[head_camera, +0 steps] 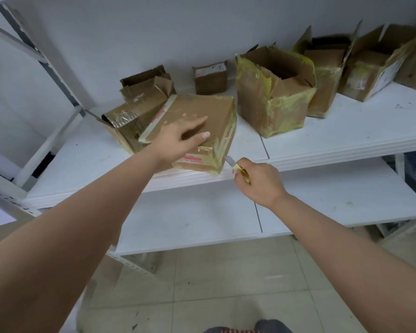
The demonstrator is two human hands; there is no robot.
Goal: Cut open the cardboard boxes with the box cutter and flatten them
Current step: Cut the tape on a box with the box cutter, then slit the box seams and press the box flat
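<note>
A taped cardboard box (209, 116) with red-printed tape lies tilted at the front edge of the white shelf (322, 135). My left hand (180, 140) rests on top of it with the fingers spread and fairly straight. My right hand (259, 181) grips a yellow box cutter (238, 167); its blade is out and points up-left at the box's lower right corner, just short of it.
Several more cardboard boxes stand along the shelf: a crushed one (132, 116) at left, a small one (210, 79) at the back, a yellow-taped open one (274, 92) and others (370, 68) at right. A lower shelf (202, 219) and tiled floor lie below.
</note>
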